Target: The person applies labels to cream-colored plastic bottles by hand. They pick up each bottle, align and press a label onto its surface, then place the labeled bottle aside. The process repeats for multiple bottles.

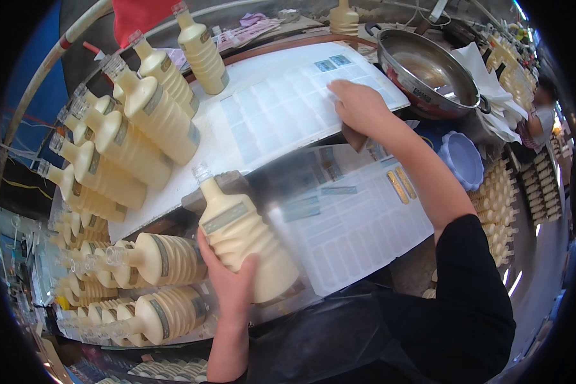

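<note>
The left hand (230, 278) has a cream bottle (253, 246) in its grip, thumb on the near side and fingers round the left side, perhaps to keep it steady. The bottle is left of the near sticker sheet (345, 249), just by a grey block (233, 184).

The right hand (361, 105) is over the right part of the far sticker sheet (281, 105), fingers curled down; I can't tell if they pinch anything. More bottles (150, 112) crowd the left side, maybe to leave room for the sheets.

The far-right pan (411, 54) looks wet inside. I can't tell what the blue bowl (464, 160) holds.
</note>
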Available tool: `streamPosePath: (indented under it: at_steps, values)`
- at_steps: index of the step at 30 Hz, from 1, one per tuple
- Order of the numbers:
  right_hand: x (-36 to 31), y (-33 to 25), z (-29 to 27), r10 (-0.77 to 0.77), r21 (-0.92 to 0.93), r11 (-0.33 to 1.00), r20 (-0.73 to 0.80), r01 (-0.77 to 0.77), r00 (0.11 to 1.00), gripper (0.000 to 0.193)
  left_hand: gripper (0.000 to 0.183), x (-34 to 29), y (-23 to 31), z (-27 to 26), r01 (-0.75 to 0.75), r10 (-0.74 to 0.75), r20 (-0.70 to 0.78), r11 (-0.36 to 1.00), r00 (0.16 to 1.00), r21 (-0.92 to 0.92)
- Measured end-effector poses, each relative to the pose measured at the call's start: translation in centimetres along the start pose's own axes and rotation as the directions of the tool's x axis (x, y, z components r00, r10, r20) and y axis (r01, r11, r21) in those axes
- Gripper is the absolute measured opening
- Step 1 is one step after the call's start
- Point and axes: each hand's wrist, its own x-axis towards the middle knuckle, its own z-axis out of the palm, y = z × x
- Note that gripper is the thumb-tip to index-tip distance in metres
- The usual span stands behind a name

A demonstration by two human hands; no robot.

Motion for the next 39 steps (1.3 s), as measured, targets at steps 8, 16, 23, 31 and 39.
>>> streamPosePath:
  at_steps: [8,16,23,31,39]
  values:
    - [9.3,4.7,3.7,0.148,-0.184,0.974,0.092,-0.129,0.985,0.025,0.106,0.2,-0.3,0.0,0.011,-0.011,0.013,1.0,1.0,0.013]
    - [-2.8,-1.3,-0.3,-0.136,-0.027,0.989,0.203,0.144,0.97,0.027,0.106,-0.3,-0.6,-0.1,-0.017,0.017,0.007,1.0,1.0,0.001]
    - [1.6,-1.2,0.0,0.077,-0.02,0.997,-0.002,-0.077,0.997,0.03,0.103,-0.2,-0.1,0.0,-0.012,0.013,-0.008,0.999,1.0,0.034]
    - [9.0,0.2,3.6,0.129,-0.125,0.986,0.185,-0.107,0.974,0.026,0.104,0.1,-0.3,0.0,0.026,-0.026,0.002,1.0,1.0,0.001]
    - [-4.5,-2.6,-0.3,-0.297,0.049,0.954,0.059,0.295,0.953,0.026,0.105,-0.4,-0.7,-0.3,-0.003,0.003,0.003,1.0,1.0,0.007]
